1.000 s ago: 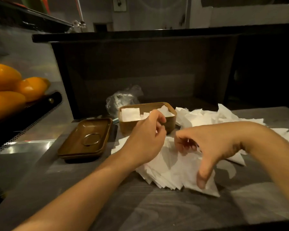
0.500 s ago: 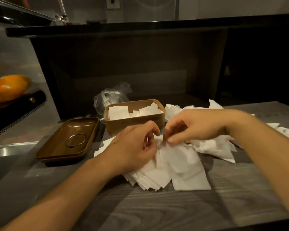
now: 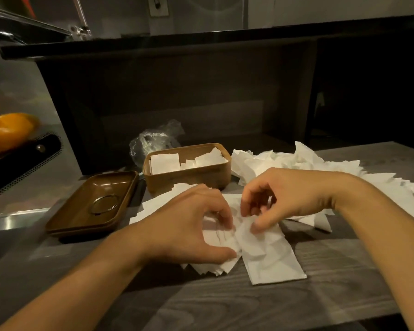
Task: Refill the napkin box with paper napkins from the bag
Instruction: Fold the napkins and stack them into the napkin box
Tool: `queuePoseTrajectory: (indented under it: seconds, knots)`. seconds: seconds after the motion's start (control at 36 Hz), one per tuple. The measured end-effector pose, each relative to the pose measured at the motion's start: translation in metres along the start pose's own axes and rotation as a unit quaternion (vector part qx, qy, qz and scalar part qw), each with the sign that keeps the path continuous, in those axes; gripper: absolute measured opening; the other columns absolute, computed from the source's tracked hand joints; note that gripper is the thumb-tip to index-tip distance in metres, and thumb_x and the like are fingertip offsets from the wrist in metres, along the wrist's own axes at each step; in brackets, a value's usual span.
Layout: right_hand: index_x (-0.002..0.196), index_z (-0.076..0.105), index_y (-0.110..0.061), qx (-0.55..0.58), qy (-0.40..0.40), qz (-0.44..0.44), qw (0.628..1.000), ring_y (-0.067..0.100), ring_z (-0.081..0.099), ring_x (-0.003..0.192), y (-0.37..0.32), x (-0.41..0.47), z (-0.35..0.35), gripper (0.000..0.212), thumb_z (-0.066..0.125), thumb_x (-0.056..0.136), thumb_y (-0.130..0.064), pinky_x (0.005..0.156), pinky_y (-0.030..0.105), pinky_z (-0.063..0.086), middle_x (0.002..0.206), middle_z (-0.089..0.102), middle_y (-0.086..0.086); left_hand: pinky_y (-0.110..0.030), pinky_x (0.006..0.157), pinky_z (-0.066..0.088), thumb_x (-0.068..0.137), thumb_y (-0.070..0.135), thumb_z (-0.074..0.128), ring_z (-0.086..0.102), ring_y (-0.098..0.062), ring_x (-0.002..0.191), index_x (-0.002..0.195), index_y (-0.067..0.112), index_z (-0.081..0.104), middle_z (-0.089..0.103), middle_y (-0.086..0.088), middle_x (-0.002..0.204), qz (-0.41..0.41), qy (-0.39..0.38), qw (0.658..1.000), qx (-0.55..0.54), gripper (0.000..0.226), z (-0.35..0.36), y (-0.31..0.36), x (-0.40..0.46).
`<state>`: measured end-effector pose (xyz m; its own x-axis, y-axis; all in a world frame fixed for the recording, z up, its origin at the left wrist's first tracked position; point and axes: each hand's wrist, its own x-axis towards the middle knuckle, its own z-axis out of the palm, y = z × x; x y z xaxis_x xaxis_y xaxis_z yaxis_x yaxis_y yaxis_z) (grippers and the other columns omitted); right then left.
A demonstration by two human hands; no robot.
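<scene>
Right now both hands are working over a fanned stack of white paper napkins lying on the grey wood-grain counter, in front of the brown napkin box. The left hand is curling over the stack's left side, thumb pressing its near edge and fingers bent onto the paper. The right hand is pinching crumpled napkin paper between thumb and forefinger, its other fingers half curled. The topmost napkin's long axis is running from the hands toward the viewer, slanting slightly right, its near corner pointing at the counter's front. The box is sitting lengthwise left to right, partly filled with upright folded napkins, its lid lying upturned just left of it. A loose heap of napkins is spreading to the right, partly hidden by the right forearm. Behind the box, a crumpled clear plastic bag is showing dimly; its contents are hard to make out.
</scene>
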<state>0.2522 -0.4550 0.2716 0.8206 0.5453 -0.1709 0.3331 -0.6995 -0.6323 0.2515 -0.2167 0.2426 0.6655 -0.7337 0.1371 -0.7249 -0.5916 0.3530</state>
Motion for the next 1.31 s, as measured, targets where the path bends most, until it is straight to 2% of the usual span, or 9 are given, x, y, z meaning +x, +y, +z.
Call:
queuePoseTrajectory:
  seconds: [0.11,0.31,0.47,0.58,0.69,0.86,1.03,1.17,1.31]
  knots:
    - [0.105,0.07,-0.034,-0.018,-0.061,0.01,0.998,-0.009,0.06,0.078,-0.003,-0.003,0.001,0.039,0.09,0.071,-0.035,0.069,0.01,0.048,0.087,0.065,-0.028,-0.021,0.087,0.053,0.077,0.049,0.079,0.054,0.002,0.106,0.095,0.036,0.069,0.058,0.024,0.102,-0.002,0.011,1.0,-0.014,0.024,0.003,0.003,0.002]
    - [0.096,0.076,-0.029,0.006,-0.094,0.005,0.996,0.001,0.065,0.083,-0.004,-0.009,-0.003,0.013,0.08,0.084,-0.031,0.071,0.014,0.051,0.096,0.073,-0.012,-0.014,0.076,0.049,0.083,0.027,0.076,0.059,0.0,0.096,0.09,0.035,0.073,0.065,0.021,0.095,-0.009,0.032,0.999,-0.041,0.011,0.003,0.002,0.002]
    - [0.079,0.08,-0.03,0.016,0.192,0.001,0.981,0.0,0.064,0.074,0.001,0.009,0.004,0.038,0.057,0.092,-0.057,0.07,0.019,0.049,0.081,0.072,-0.01,-0.023,0.079,0.055,0.09,0.03,0.067,0.061,0.0,0.095,0.097,0.033,0.076,0.067,0.022,0.095,-0.025,0.083,0.995,-0.04,0.012,0.004,-0.001,0.003]
    - [0.092,0.079,-0.026,0.093,0.191,-0.047,0.976,-0.006,0.065,0.085,-0.005,0.012,0.008,0.05,0.053,0.079,-0.066,0.071,0.014,0.047,0.088,0.072,-0.019,-0.018,0.07,0.052,0.09,0.034,0.06,0.057,0.002,0.091,0.091,0.037,0.065,0.061,0.019,0.09,-0.042,0.165,0.985,-0.025,0.006,0.001,0.0,0.006]
    - [0.106,0.069,-0.042,0.04,0.173,-0.057,0.983,-0.006,0.061,0.102,-0.001,0.015,0.01,0.048,0.08,0.064,-0.06,0.083,0.021,0.053,0.105,0.066,-0.026,-0.011,0.067,0.047,0.092,0.029,0.059,0.056,0.004,0.088,0.086,0.033,0.063,0.061,0.015,0.086,-0.08,0.265,0.958,-0.072,0.008,-0.001,-0.002,0.006]
    - [0.091,0.075,-0.028,0.073,0.3,-0.088,0.947,0.005,0.067,0.089,-0.002,0.022,0.017,0.004,0.076,0.088,-0.026,0.076,0.023,0.06,0.088,0.071,-0.016,-0.013,0.058,0.046,0.1,0.022,0.055,0.058,0.0,0.071,0.082,0.02,0.064,0.061,0.005,0.076,-0.115,0.333,0.919,-0.176,0.021,-0.006,-0.005,0.008]
    - [0.095,0.076,-0.01,0.273,0.25,-0.123,0.921,0.031,0.073,0.097,-0.016,0.016,0.016,0.026,0.074,0.078,-0.03,0.086,0.044,0.061,0.097,0.077,0.008,-0.042,0.094,0.055,0.088,0.058,0.039,0.07,-0.02,0.107,0.114,0.021,0.068,0.074,-0.002,0.113,-0.073,0.198,0.827,-0.521,0.053,-0.017,-0.001,0.002]
    - [0.09,0.073,-0.006,0.279,0.251,-0.144,0.916,0.017,0.072,0.079,-0.024,0.02,0.023,0.011,0.073,0.085,-0.016,0.069,0.023,0.057,0.083,0.074,0.006,-0.029,0.088,0.059,0.095,0.044,0.059,0.071,-0.015,0.107,0.126,0.026,0.062,0.074,0.004,0.114,-0.072,0.144,0.876,-0.455,0.036,-0.018,0.01,0.0]
    - [0.103,0.073,-0.021,0.243,0.255,-0.087,0.932,0.029,0.07,0.096,-0.022,0.027,0.026,0.031,0.069,0.083,-0.044,0.082,0.047,0.06,0.099,0.074,0.004,-0.033,0.081,0.061,0.101,0.038,0.051,0.073,-0.012,0.097,0.109,0.031,0.067,0.076,0.01,0.102,-0.157,0.193,0.87,-0.425,0.02,-0.012,0.007,0.004]
